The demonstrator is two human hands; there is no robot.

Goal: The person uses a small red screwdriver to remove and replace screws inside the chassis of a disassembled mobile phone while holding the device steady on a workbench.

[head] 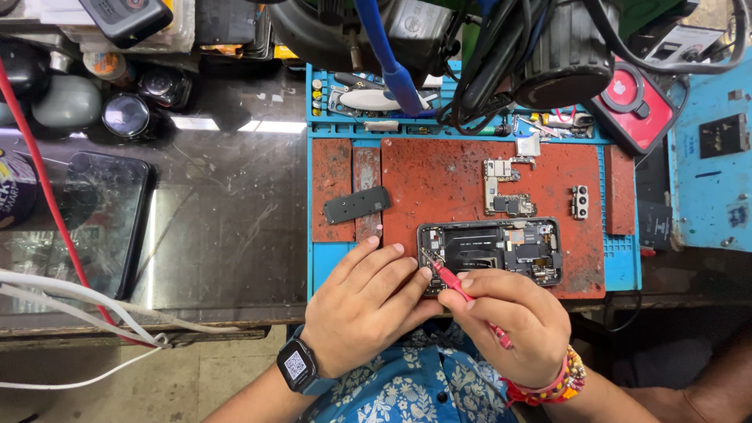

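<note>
An opened smartphone (501, 247) lies back-up on a worn red mat (446, 176), its inner boards and shields exposed. My right hand (513, 317) grips a red-handled tool (466, 294) like a pen, with the tip at the phone's left end. My left hand (364, 301) holds nothing and rests beside it, fingertips touching the phone's left edge. A smartwatch is on my left wrist and beaded bracelets are on the right. A removed circuit board (501, 188), a small camera module (580, 201) and a dark cover plate (356, 204) lie on the mat, apart from the phone.
The blue work tray (623, 266) has screws and tools in its top slots. A microscope and cables hang over the back. A dark phone (102, 219) lies on the glass bench at left, with red and white cables crossing it. A red round device (634, 102) sits at right.
</note>
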